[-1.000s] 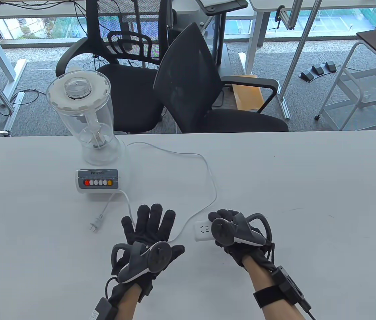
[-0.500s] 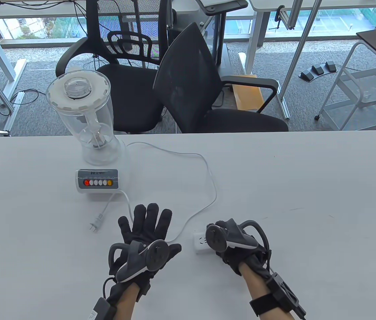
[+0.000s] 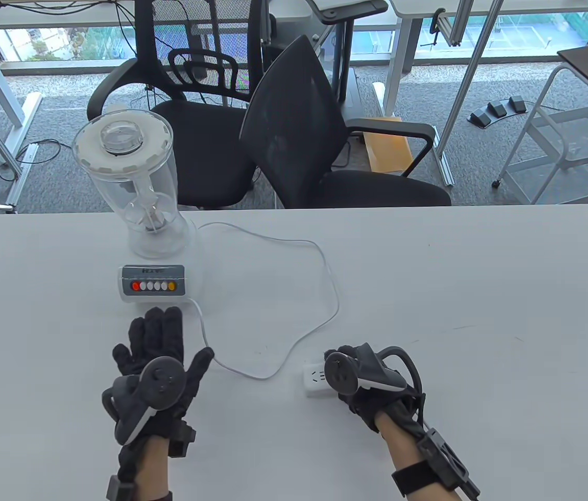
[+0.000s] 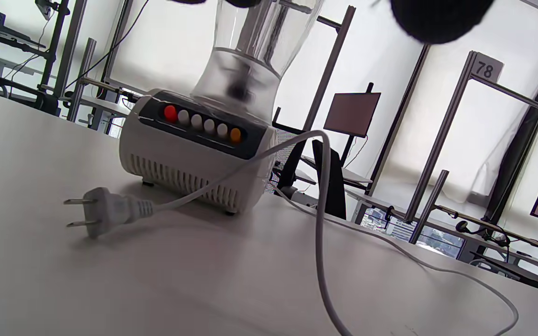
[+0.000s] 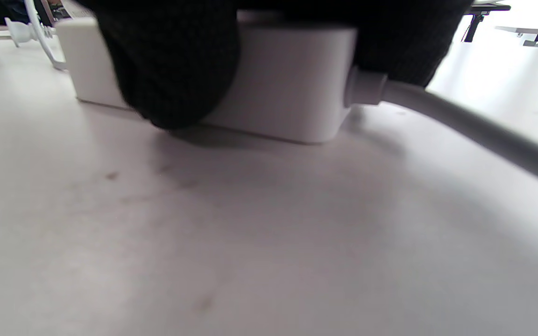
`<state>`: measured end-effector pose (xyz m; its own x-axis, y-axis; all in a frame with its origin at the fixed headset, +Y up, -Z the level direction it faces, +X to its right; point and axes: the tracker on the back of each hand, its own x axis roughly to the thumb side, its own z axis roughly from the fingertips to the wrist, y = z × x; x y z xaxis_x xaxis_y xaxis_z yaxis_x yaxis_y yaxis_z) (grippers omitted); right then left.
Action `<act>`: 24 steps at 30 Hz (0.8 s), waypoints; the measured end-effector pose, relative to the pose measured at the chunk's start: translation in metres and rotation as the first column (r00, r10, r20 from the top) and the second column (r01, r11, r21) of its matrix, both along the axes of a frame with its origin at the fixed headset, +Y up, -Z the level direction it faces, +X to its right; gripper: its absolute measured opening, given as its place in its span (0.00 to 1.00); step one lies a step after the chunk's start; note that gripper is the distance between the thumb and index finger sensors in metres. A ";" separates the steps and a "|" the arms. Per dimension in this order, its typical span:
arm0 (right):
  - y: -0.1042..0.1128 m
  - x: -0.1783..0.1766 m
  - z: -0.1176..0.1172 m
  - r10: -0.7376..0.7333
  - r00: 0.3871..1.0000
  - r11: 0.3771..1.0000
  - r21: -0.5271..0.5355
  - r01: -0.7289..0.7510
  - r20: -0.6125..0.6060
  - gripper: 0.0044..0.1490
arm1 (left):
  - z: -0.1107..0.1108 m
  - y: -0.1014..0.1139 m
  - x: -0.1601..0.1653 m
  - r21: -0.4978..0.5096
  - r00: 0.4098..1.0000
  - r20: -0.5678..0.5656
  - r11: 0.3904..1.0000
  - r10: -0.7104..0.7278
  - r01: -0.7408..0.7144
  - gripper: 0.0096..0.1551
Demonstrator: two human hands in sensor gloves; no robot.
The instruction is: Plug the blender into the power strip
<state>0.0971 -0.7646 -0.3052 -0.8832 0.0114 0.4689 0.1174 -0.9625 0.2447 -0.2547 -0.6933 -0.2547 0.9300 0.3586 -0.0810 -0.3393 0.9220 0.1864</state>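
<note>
The blender (image 3: 140,198), with a clear jar and a white base with a button row (image 3: 154,285), stands at the table's left. Its white cord (image 3: 327,271) loops right and back to the two-pin plug (image 4: 103,212), which lies loose on the table in front of the base. My left hand (image 3: 155,344) hovers over the plug with fingers spread, hiding it in the table view; it holds nothing. My right hand (image 3: 356,376) grips the white power strip (image 3: 317,381) on the table. The right wrist view shows the strip (image 5: 287,88) under my fingers (image 5: 175,65).
The power strip's own thick cable (image 5: 460,121) runs off to the right. Two black office chairs (image 3: 320,135) stand behind the table's far edge (image 3: 377,209). The white tabletop (image 3: 481,313) stretches to the right.
My left hand has moved left and forward, from beside the cord to over the plug. My right hand drew the power strip slightly nearer, then held still.
</note>
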 end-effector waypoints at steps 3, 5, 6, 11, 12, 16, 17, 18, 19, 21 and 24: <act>0.000 0.002 0.000 -0.013 1.000 1.000 0.008 0.013 -0.001 0.54 | 0.000 -0.006 -0.020 -0.009 0.995 -0.072 0.998 0.062 -0.063 0.53; 0.000 0.003 -0.001 -0.025 1.000 1.000 0.006 0.025 0.001 0.53 | 0.000 -0.010 -0.032 -0.026 0.990 -0.117 0.997 0.074 -0.078 0.53; 0.000 0.003 -0.001 -0.027 1.000 1.000 0.005 0.027 0.000 0.54 | 0.000 -0.012 -0.037 -0.030 0.988 -0.135 0.996 0.077 -0.082 0.53; -0.001 0.003 -0.001 -0.028 1.000 1.000 0.004 0.028 -0.001 0.54 | -0.002 -0.022 -0.063 -0.066 0.969 -0.214 0.988 0.125 -0.142 0.52; -0.001 0.003 -0.001 -0.028 1.000 1.000 0.003 0.028 -0.001 0.54 | -0.002 -0.023 -0.065 -0.068 0.966 -0.223 0.987 0.128 -0.147 0.51; -0.001 0.003 -0.001 -0.032 0.999 0.999 0.000 0.032 -0.001 0.53 | -0.011 -0.032 -0.068 -0.115 0.966 -0.238 0.984 0.105 -0.136 0.51; -0.001 0.004 -0.002 -0.038 0.999 0.999 -0.003 0.038 0.001 0.53 | -0.015 -0.036 -0.067 -0.136 0.968 -0.233 0.983 0.090 -0.125 0.51; -0.001 0.005 -0.002 -0.044 0.999 0.999 -0.005 0.044 0.002 0.53 | -0.020 -0.040 -0.066 -0.153 0.970 -0.232 0.982 0.069 -0.106 0.51; -0.002 0.005 -0.002 -0.048 0.999 0.999 -0.006 0.048 0.003 0.53 | -0.025 -0.044 -0.065 -0.185 0.975 -0.221 0.980 0.037 -0.079 0.51; -0.002 0.005 -0.002 -0.049 0.999 0.999 -0.005 0.049 0.004 0.53 | -0.030 -0.049 -0.063 -0.220 0.975 -0.221 0.975 -0.017 -0.032 0.51; -0.002 0.005 -0.002 -0.044 0.999 0.999 -0.004 0.044 0.005 0.53 | -0.036 -0.055 -0.059 -0.260 0.980 -0.192 0.966 -0.043 -0.009 0.48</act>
